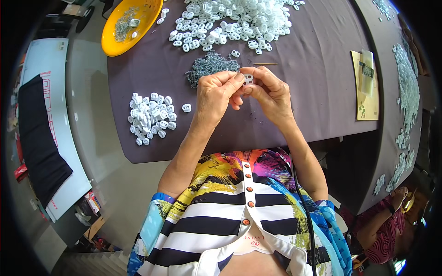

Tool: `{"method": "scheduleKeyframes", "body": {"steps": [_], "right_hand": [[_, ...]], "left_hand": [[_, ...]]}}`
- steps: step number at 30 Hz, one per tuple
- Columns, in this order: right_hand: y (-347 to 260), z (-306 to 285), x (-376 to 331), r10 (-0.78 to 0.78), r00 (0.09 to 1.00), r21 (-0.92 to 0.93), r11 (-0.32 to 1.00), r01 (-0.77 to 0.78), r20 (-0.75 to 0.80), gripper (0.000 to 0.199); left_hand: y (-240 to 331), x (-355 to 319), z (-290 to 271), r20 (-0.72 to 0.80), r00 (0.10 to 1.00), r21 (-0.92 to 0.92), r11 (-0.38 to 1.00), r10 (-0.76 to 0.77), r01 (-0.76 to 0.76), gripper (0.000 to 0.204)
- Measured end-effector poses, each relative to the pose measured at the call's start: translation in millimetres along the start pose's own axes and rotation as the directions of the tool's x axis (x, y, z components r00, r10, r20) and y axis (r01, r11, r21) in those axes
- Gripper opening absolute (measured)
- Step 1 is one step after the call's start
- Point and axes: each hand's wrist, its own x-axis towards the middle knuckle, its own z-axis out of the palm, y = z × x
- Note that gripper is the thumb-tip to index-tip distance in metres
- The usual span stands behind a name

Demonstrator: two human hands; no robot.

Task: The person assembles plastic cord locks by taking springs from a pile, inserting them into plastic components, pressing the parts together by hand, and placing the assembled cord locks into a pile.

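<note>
— Hands?
— Left hand (216, 92) and right hand (269, 92) meet above the table (313, 92), fingertips of both pinching one small white plastic piece (248, 79).

— Surroundings?
— Grey metal springs (209, 64) heaped just beyond the hands; small white pile (151, 117) to the left, large white heap (235, 20) farther back, yellow bowl (131, 23) at far left.

Pinching a small white plastic clip (248, 79), smooth and faintly glossy, between left hand (216, 94) and right hand (271, 94). Lying on matt purple-brown cloth over the tabletop (313, 69): dull grey metal springs (209, 66), a thin wooden stick (265, 64). Gleaming nearby, a glossy yellow plastic bowl (149, 16).
</note>
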Motion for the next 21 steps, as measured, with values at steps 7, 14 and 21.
{"method": "scheduleKeyframes", "body": {"steps": [7, 14, 21], "right_hand": [[12, -2, -3, -0.006, 1.0, 0.036, 0.999, 0.006, -0.017, 0.026], [4, 3, -1, -0.053, 0.998, -0.016, 0.999, 0.052, -0.036, 0.027], [6, 4, 1, -0.05, 0.998, 0.0, 0.999, 0.05, -0.031, 0.027]], "left_hand": [[-1, -3, 7, -0.005, 1.0, 0.019, 0.999, 0.028, -0.028, 0.023], [-4, -4, 6, -0.049, 0.999, -0.047, 0.999, 0.013, -0.015, 0.023], [-4, -4, 4, -0.054, 0.998, -0.057, 0.998, 0.02, -0.023, 0.023]]}}
